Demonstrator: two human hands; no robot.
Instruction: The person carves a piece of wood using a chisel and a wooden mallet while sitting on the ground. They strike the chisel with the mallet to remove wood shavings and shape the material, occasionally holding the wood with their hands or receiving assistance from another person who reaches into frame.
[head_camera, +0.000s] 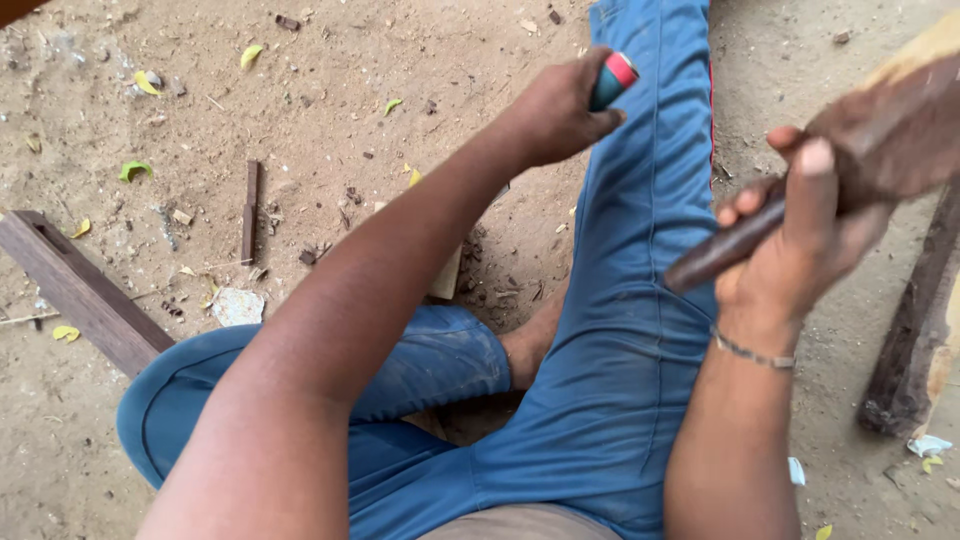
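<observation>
While seated, left hand gripping chisel handle, right hand gripping mallet

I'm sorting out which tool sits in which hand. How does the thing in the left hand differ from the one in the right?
The left hand grips a tool handle that is teal with a red band, short and smooth. The right hand holds a wooden piece that is dark brown, longer, widening toward the upper right. The handle points up and away; the wood slants across the blue trouser leg. Both are held off the ground.

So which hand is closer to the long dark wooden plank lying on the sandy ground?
Left. The left hand, gripping a green tool handle with a red end, is nearer the plank; the right hand is farther across, holding a dark wooden mallet.
</observation>
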